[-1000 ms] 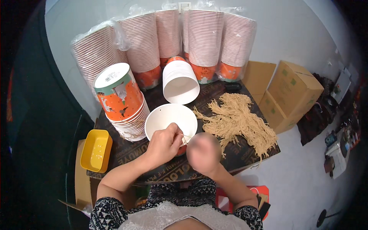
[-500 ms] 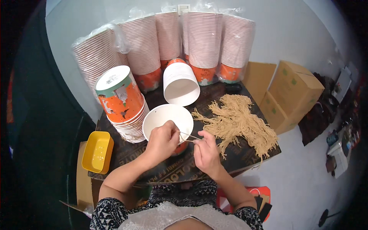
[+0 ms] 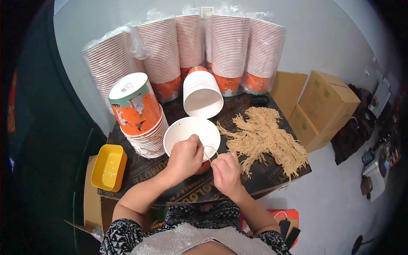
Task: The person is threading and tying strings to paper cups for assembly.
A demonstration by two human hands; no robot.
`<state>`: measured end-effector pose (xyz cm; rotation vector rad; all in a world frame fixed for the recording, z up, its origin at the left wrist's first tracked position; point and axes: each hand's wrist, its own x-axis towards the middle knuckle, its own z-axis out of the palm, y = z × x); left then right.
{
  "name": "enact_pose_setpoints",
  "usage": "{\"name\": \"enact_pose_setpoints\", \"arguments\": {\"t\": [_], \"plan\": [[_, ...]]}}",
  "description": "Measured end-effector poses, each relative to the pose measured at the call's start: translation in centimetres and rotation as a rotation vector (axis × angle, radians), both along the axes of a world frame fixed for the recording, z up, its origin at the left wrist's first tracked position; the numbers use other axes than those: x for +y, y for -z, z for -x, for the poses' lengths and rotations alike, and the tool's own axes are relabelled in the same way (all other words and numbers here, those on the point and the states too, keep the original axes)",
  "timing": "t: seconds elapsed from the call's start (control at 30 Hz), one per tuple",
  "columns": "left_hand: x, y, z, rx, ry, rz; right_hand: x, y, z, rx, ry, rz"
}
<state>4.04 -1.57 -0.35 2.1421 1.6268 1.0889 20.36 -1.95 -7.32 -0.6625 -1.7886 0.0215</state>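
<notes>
A white-lined paper bucket point(image 3: 180, 135) stands mouth up at the near middle of the table, with a bit of its orange outside showing below my hands. My left hand point(image 3: 185, 157) is closed in a pinch at the bucket's near rim, on one end of a thin tan cord point(image 3: 216, 149). The cord bows in a short loop over to my right hand point(image 3: 226, 173), whose fingers are closed on it just right of the bucket. The fingers hide the cord's ends and whatever part of the rim lies beneath them. Right of my hands lies a loose heap of tan cords point(image 3: 272, 142).
An upside-down stack of orange printed buckets point(image 3: 136, 111) stands at left, beside a yellow tray point(image 3: 122, 168) holding small white bits. Another bucket point(image 3: 203, 100) lies on its side behind. Tall plastic-wrapped bucket stacks point(image 3: 229, 46) line the wall. Cardboard boxes point(image 3: 329, 102) sit at right.
The cord between my hands has gone from a stretched loop to a slack bow. My right hand has turned over and lowered slightly; my left hand has shifted a little right.
</notes>
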Motion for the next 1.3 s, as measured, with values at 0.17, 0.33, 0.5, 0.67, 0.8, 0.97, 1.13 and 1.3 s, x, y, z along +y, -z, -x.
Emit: {"name": "enact_pose_setpoints", "arguments": {"t": [0.17,0.33,0.5,0.67,0.8,0.97,1.13,1.3], "plan": [[0.1,-0.1,0.2,0.054,-0.003,-0.036,0.1,0.7,0.0,-0.03,0.036,-0.044],[-0.5,0.6,0.3,0.008,0.035,-0.107,-0.1,0.8,0.0,-0.022,0.086,-0.135],[-1.7,0.6,0.7,0.087,0.19,-0.268,-0.1,1.6,1.3,0.304,-0.009,0.141],[-2.8,0.7,1.3,0.117,0.27,-0.207,-0.5,1.0,2.3,0.541,-0.106,0.444],[-2.9,0.3,1.0,0.05,0.349,-0.222,-0.3,1.5,2.7,0.574,-0.15,0.483],[-3.0,0.4,0.9,0.057,0.357,-0.241,-0.6,1.8,2.2,0.657,-0.155,0.488],[-2.9,0.4,0.7,0.057,0.355,-0.237,-1.2,2.2,1.4,0.595,-0.093,0.436],[-2.9,0.5,0.5,0.056,0.355,-0.25,-1.2,2.2,1.7,0.568,-0.027,0.368]]}}
